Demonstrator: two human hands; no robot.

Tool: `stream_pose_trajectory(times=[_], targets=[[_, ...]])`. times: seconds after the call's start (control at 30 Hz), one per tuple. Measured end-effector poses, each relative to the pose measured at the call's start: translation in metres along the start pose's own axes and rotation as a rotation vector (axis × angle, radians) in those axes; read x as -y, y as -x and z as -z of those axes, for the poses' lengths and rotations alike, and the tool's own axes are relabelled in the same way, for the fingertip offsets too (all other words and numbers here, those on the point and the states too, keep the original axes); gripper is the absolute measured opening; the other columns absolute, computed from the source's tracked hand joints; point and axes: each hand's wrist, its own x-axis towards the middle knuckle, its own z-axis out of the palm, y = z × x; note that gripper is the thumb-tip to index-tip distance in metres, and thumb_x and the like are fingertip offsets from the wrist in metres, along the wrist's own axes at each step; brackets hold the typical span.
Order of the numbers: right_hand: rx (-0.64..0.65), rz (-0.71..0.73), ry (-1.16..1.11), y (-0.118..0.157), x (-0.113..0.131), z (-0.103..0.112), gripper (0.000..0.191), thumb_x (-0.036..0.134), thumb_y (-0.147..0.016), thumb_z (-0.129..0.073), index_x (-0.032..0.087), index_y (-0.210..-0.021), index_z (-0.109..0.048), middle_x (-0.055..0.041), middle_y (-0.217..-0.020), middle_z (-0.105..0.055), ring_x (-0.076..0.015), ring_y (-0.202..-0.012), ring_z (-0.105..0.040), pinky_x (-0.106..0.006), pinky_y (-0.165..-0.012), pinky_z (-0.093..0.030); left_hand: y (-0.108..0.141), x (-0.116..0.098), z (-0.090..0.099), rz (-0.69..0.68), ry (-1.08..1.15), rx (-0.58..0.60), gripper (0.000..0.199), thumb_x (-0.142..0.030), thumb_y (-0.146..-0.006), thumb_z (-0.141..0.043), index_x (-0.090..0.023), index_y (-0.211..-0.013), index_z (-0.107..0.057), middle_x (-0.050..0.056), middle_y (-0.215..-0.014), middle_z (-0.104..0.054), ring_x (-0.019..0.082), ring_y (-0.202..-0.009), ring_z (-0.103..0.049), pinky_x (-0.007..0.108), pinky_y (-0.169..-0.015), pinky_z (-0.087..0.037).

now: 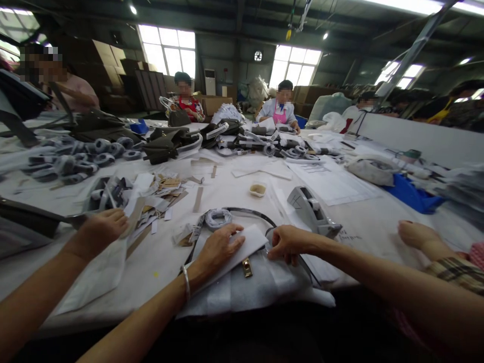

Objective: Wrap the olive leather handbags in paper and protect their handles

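In front of me a handbag point(260, 282) lies on the table, covered in translucent white wrapping, with a gold clasp point(247, 268) showing. A folded white sheet point(251, 242) rests across its upper part. My left hand point(219, 249), with a bracelet at the wrist, lies fairly flat on this sheet, fingers stretched out. My right hand point(289, 244) is at the bag's upper right edge, fingers curled and pinched; what is between them is hidden. Behind the hands a dark strap point(257, 213) arches, and a wrapped ring-shaped roll point(218, 218) sits at its left end.
A grey tape dispenser point(312, 209) stands behind my right hand; another dispenser point(108, 194) is at left beside paper scraps point(162, 194). Co-workers' hands reach in at left point(102, 227) and right point(418, 234). A small dish point(257, 189), blue bin point(416, 194) and piled bags point(166, 143) lie beyond.
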Motion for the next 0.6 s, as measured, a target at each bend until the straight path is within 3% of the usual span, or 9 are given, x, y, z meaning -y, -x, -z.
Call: stream_pose_trajectory(times=[0.1,0.27,0.33,0.43,0.53,0.6], targets=[[0.064,-0.036,-0.006,-0.001,0.002,-0.001,0.032,0.032,-0.058,-0.083,0.020,-0.058,-0.053,0.0042,-0.044,-0.054,-0.0126,-0.041,-0.053,-0.021,-0.036,-0.043,0.002,-0.002,-0.006,-0.031,-0.093,-0.025,0.031,-0.031,-0.094,-0.050,-0.018,-0.120,-0.062,0.008,-0.120,-0.067,0.024,-0.109,-0.063,0.037,-0.099,-0.047],[0.163,-0.085,-0.066,0.000,0.003,-0.005,0.030,0.033,-0.057,-0.083,0.018,-0.057,-0.057,0.0045,-0.045,-0.054,-0.0094,-0.040,-0.049,-0.020,-0.038,-0.042,0.007,0.001,-0.018,-0.129,-0.285,-0.058,0.030,-0.030,-0.098,-0.046,-0.020,-0.123,-0.059,0.009,-0.115,-0.065,0.023,-0.095,-0.066,0.035,-0.084,-0.054],[0.161,-0.067,-0.196,0.003,0.001,-0.011,0.028,0.028,-0.056,-0.082,0.018,-0.056,-0.056,0.0055,-0.047,-0.054,-0.0085,-0.042,-0.049,-0.020,-0.042,-0.043,0.008,0.003,-0.021,-0.189,-0.304,-0.094,0.030,-0.032,-0.098,-0.047,-0.019,-0.123,-0.057,0.009,-0.112,-0.065,0.024,-0.098,-0.065,0.037,-0.086,-0.053],[0.049,-0.002,-0.463,0.008,-0.007,-0.022,0.027,0.024,-0.057,-0.081,0.017,-0.056,-0.055,0.0069,-0.048,-0.051,-0.0060,-0.044,-0.045,-0.018,-0.043,-0.037,0.009,0.005,-0.021,-0.303,-0.238,-0.123,0.038,-0.040,-0.094,-0.055,-0.018,-0.125,-0.055,0.010,-0.110,-0.064,0.026,-0.103,-0.062,0.041,-0.095,-0.050],[-0.014,0.023,-0.745,0.012,-0.019,-0.030,0.028,0.023,-0.058,-0.083,0.017,-0.061,-0.056,0.0060,-0.052,-0.055,-0.0056,-0.046,-0.046,-0.018,-0.046,-0.036,0.011,0.006,-0.016,-0.402,-0.101,-0.078,0.045,-0.043,-0.093,-0.057,-0.020,-0.131,-0.052,0.009,-0.116,-0.063,0.023,-0.105,-0.061,0.038,-0.094,-0.050],[0.019,0.037,-0.905,0.014,-0.027,-0.032,0.030,0.023,-0.059,-0.086,0.016,-0.064,-0.058,0.0042,-0.056,-0.059,-0.0070,-0.051,-0.051,-0.019,-0.052,-0.041,0.013,0.005,-0.012,-0.472,-0.034,-0.035,0.047,-0.046,-0.093,-0.057,-0.022,-0.134,-0.052,0.009,-0.121,-0.062,0.022,-0.108,-0.059,0.036,-0.095,-0.049]])
